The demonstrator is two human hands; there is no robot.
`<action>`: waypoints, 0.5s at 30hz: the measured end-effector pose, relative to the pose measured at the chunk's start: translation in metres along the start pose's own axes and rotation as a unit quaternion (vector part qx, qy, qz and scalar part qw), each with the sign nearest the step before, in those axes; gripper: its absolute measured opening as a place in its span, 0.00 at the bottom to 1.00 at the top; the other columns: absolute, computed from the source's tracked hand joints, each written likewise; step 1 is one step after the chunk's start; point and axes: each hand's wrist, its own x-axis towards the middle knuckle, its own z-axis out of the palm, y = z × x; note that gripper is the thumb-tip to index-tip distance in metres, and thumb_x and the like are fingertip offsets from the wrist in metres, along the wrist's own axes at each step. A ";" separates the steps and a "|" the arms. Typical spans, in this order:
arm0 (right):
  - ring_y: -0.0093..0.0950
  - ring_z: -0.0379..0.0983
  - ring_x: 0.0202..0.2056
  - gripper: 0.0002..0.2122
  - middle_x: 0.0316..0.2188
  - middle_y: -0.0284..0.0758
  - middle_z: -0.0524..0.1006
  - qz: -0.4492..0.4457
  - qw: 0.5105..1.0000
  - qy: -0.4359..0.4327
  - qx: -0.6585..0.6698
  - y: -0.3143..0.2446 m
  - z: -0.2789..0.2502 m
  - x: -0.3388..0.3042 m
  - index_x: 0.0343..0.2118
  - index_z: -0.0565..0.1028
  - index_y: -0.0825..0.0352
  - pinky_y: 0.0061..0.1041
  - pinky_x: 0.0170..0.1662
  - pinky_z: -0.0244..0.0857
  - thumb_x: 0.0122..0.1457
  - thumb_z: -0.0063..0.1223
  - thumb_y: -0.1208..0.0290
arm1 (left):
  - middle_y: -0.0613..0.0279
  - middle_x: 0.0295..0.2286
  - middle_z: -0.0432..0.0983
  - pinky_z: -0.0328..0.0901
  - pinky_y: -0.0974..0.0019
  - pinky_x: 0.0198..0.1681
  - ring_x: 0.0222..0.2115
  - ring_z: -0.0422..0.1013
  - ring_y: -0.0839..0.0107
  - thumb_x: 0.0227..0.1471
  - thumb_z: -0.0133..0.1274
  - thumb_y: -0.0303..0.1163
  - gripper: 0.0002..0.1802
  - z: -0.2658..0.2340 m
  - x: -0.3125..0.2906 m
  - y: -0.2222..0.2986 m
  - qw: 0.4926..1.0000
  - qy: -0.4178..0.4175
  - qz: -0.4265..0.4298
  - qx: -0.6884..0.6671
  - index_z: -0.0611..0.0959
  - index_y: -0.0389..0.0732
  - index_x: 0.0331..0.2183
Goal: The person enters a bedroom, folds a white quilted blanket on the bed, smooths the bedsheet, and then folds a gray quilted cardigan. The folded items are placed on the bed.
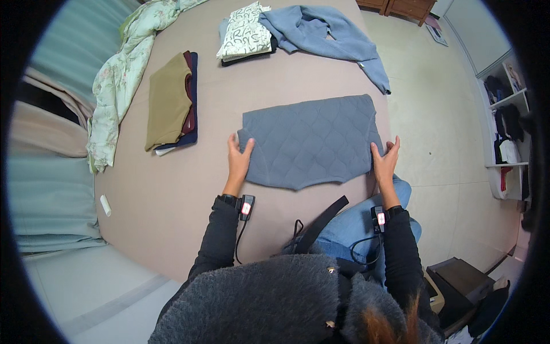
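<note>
A blue-grey quilted garment (309,140) lies folded into a wide, flat shape on the bed, close in front of me. My left hand (238,160) is at its left edge, thumb resting on the cloth and fingers spread outside the edge. At the opposite side my right hand (386,161) has its thumb against the right edge, with the other fingers stretched apart beyond the cloth. Neither hand is closed around the fabric. The garment's lower edge is uneven and points down near the middle.
Folded clothes with a tan piece (169,103) on top lie left. Farther off are a white patterned folded garment (247,34) and a loose blue sweatshirt (321,31). A floral quilt (114,97) runs along the curtains (51,189); a white cylinder (105,205) lies nearby. Shelves (510,126) stand right.
</note>
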 end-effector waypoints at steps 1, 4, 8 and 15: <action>0.49 0.58 0.57 0.46 0.54 0.58 0.63 -0.010 1.000 -0.014 -0.001 -0.001 0.001 0.001 0.62 0.48 0.75 0.40 0.60 0.49 0.49 0.64 0.57 | 0.40 0.49 0.68 0.64 0.61 0.50 0.49 0.68 0.58 0.47 0.63 0.43 0.41 0.002 0.003 0.006 0.999 -0.033 -0.003 0.039 0.64 0.27 0.54; 0.44 0.62 0.54 0.47 0.53 0.55 0.65 0.056 0.996 -0.064 0.028 -0.006 -0.001 0.007 0.61 0.50 0.76 0.38 0.58 0.56 0.45 0.68 0.60 | 0.45 0.45 0.72 0.65 0.62 0.50 0.47 0.69 0.62 0.44 0.66 0.42 0.44 -0.003 0.008 0.027 0.970 -0.162 -0.167 -0.064 0.65 0.28 0.54; 0.36 0.72 0.45 0.37 0.45 0.49 0.72 0.226 0.915 -0.241 0.231 -0.040 -0.021 0.031 0.55 0.60 0.79 0.33 0.49 0.68 0.42 0.65 0.69 | 0.48 0.48 0.70 0.65 0.60 0.52 0.49 0.69 0.60 0.45 0.65 0.39 0.41 -0.019 0.006 0.057 0.898 -0.287 -0.261 -0.208 0.66 0.30 0.55; 0.29 0.72 0.43 0.31 0.44 0.43 0.74 -0.037 0.911 -0.274 0.305 -0.254 -0.020 0.079 0.52 0.65 0.80 0.25 0.50 0.65 0.46 0.63 0.70 | 0.47 0.50 0.68 0.65 0.55 0.53 0.49 0.69 0.57 0.49 0.62 0.33 0.37 -0.094 0.006 0.106 0.945 -0.098 -0.089 -0.298 0.64 0.29 0.55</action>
